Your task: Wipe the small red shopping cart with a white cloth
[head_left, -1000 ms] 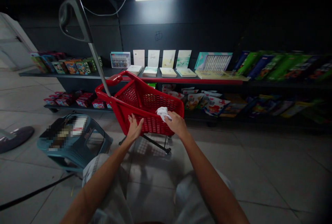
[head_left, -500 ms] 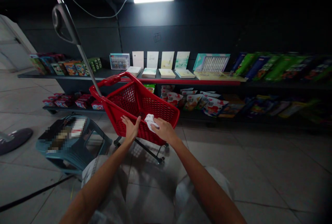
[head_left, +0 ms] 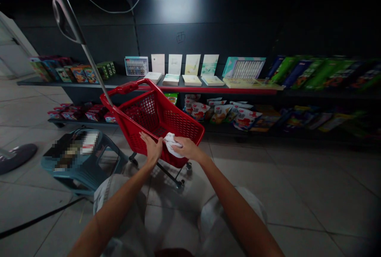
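Observation:
A small red plastic shopping cart (head_left: 178, 124) with a perforated basket stands in front of me on dark wheels. My left hand (head_left: 151, 148) rests on the near side of the basket, fingers stretched out along the wall and thumb toward the rim. In my right hand (head_left: 187, 148) is a white cloth (head_left: 171, 144), pressed against the near rim and outer wall just right of my left thumb. The cloth hides part of the rim, and part of my right fingers lies behind it.
A shelf (head_left: 205, 89) behind the cart carries books and boxed sets, with snack bags (head_left: 220, 113) below. On the left stand a blue-grey stool (head_left: 80, 169) with blurred items and a metal pole (head_left: 92, 62). A black cable (head_left: 38, 219) crosses the floor.
The white cloth in my right hand now hangs lower over the outside of the rim and shows more of its surface. My left hand stays on the basket wall.

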`<state>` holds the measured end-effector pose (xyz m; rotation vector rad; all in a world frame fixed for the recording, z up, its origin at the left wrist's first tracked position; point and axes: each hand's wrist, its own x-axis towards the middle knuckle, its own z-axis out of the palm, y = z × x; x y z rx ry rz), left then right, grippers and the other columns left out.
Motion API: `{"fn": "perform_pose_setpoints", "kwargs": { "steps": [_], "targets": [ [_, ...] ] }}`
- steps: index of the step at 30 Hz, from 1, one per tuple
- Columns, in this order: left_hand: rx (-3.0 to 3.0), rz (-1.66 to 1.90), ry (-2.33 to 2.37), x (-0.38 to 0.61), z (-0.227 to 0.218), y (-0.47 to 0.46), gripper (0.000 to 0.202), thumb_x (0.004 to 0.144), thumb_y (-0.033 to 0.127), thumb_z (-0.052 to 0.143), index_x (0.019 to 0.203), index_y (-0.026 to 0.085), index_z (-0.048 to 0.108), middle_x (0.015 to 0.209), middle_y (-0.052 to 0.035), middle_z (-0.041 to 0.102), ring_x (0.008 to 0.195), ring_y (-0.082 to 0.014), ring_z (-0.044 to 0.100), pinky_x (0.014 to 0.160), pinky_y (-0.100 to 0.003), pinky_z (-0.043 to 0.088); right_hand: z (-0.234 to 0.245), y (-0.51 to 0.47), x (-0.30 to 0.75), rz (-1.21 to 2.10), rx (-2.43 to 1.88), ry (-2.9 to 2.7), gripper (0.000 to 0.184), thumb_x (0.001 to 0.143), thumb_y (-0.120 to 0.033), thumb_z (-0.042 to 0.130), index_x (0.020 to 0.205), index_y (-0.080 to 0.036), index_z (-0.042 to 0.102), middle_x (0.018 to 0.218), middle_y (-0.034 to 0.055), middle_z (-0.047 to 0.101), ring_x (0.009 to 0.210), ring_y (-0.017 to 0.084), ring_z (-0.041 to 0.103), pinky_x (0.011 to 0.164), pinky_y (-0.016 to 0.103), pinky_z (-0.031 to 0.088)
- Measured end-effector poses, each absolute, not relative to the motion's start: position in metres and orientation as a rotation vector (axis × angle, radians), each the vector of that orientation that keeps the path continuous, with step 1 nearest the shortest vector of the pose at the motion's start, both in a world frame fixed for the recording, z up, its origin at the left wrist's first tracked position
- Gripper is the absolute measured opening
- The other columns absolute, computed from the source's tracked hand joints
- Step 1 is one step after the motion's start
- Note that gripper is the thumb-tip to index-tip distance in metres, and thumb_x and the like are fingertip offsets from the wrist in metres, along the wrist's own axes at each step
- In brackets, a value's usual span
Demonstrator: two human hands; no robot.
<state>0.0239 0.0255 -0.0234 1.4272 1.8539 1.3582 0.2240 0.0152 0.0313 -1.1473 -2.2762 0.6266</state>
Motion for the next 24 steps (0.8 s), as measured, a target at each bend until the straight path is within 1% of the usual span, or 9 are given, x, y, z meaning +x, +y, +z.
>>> {"fn": "perform_pose_setpoints", "kwargs": {
  "steps": [5, 9, 13, 17, 19, 22, 24],
  "targets": [
    [1.455, 1.358, 1.840, 0.008, -0.023, 0.026, 0.102, 0.090, 0.039, 0.059, 0.165, 0.002, -0.001, 0.174, -0.0227, -0.009, 0.162, -0.0311, -0.008, 0.134, -0.045, 0.007, 0.032, 0.015, 0.230, 0.913, -1.118, -2.318, 0.021, 0.092, -0.037, 0.059, 0.096, -0.017, 0.065, 0.085, -0.0014, 0.064, 0.077, 0.014, 0.054, 0.069, 0.021, 0.036],
    [1.484, 1.367, 1.838, -0.002, -0.022, 0.024, 0.101, 0.089, 0.039, 0.058, 0.165, 0.002, 0.003, 0.175, -0.0215, -0.001, 0.163, -0.0282, -0.001, 0.134, -0.040, 0.008, 0.037, 0.014, 0.228, 1.025, -1.078, -2.394, 0.020, 0.089, -0.036, 0.058, 0.093, -0.016, 0.064, 0.086, -0.0008, 0.063, 0.077, 0.014, 0.055, 0.067, 0.022, 0.037],
    [1.494, 1.368, 1.824, -0.007, -0.023, 0.023, 0.100, 0.088, 0.038, 0.059, 0.166, 0.006, 0.006, 0.176, -0.0171, 0.003, 0.163, -0.0270, 0.004, 0.134, -0.039, 0.009, 0.040, 0.015, 0.226, 1.157, -1.009, -2.430, 0.020, 0.087, -0.036, 0.058, 0.091, -0.016, 0.062, 0.087, -0.0001, 0.063, 0.076, 0.015, 0.054, 0.067, 0.022, 0.039],
    [1.552, 1.328, 1.790, -0.015, -0.023, 0.025, 0.096, 0.088, 0.036, 0.058, 0.167, 0.008, 0.010, 0.176, -0.0138, 0.009, 0.163, -0.0249, 0.009, 0.133, -0.038, 0.013, 0.043, 0.014, 0.226, 1.229, -0.967, -2.511, 0.016, 0.083, -0.032, 0.060, 0.088, -0.017, 0.061, 0.083, -0.0009, 0.062, 0.073, 0.014, 0.053, 0.063, 0.021, 0.038],
    [1.577, 1.289, 1.785, -0.018, -0.021, 0.029, 0.094, 0.089, 0.035, 0.057, 0.166, 0.007, 0.012, 0.175, -0.0144, 0.013, 0.163, -0.0250, 0.014, 0.133, -0.038, 0.017, 0.042, 0.012, 0.226, 1.247, -0.960, -2.556, 0.014, 0.082, -0.030, 0.061, 0.086, -0.017, 0.061, 0.080, -0.0015, 0.061, 0.071, 0.013, 0.052, 0.062, 0.021, 0.037],
    [1.588, 1.204, 1.798, -0.021, -0.015, 0.037, 0.088, 0.092, 0.036, 0.053, 0.165, 0.002, 0.017, 0.173, -0.0187, 0.020, 0.160, -0.0277, 0.024, 0.131, -0.039, 0.022, 0.038, 0.009, 0.224, 1.216, -0.976, -2.576, 0.010, 0.083, -0.027, 0.060, 0.084, -0.017, 0.061, 0.079, -0.0014, 0.061, 0.069, 0.013, 0.050, 0.062, 0.022, 0.035],
    [1.603, 1.173, 1.799, -0.021, -0.009, 0.043, 0.084, 0.095, 0.038, 0.051, 0.164, 0.003, 0.021, 0.170, -0.0193, 0.028, 0.157, -0.0289, 0.032, 0.130, -0.041, 0.026, 0.034, 0.006, 0.222, 1.143, -1.011, -2.555, 0.010, 0.085, -0.027, 0.060, 0.083, -0.018, 0.061, 0.078, -0.0013, 0.061, 0.069, 0.013, 0.050, 0.062, 0.022, 0.034]
  ]
}}
